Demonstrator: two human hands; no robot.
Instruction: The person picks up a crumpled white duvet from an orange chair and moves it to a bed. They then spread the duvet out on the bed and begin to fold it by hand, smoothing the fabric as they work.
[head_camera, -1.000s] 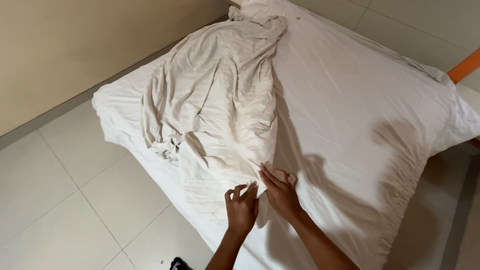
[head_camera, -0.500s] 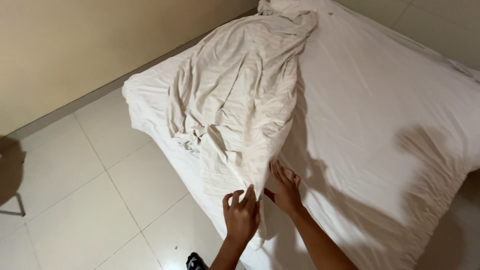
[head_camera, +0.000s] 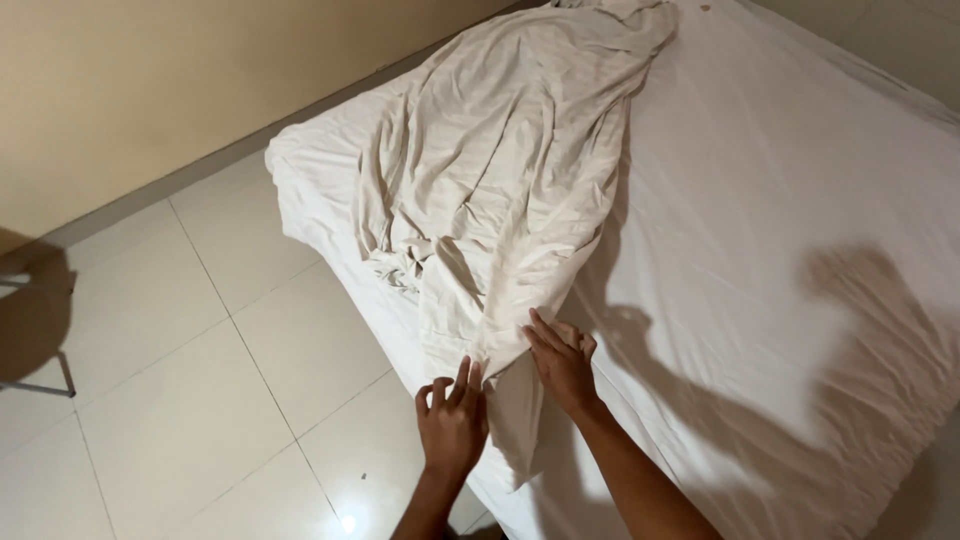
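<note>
A crumpled cream cotton sheet (head_camera: 500, 180) lies bunched in a long heap along the left side of a white fitted-sheet mattress (head_camera: 780, 220), its near end hanging over the near edge. The left hand (head_camera: 452, 425) pinches that near end between thumb and extended fingers at the mattress edge. Just to its right, the right hand (head_camera: 560, 360) presses on the same fold, fingers curled into the cloth. Pale glossy floor tiles (head_camera: 200, 400) spread to the left, below a beige wall (head_camera: 150, 80).
</note>
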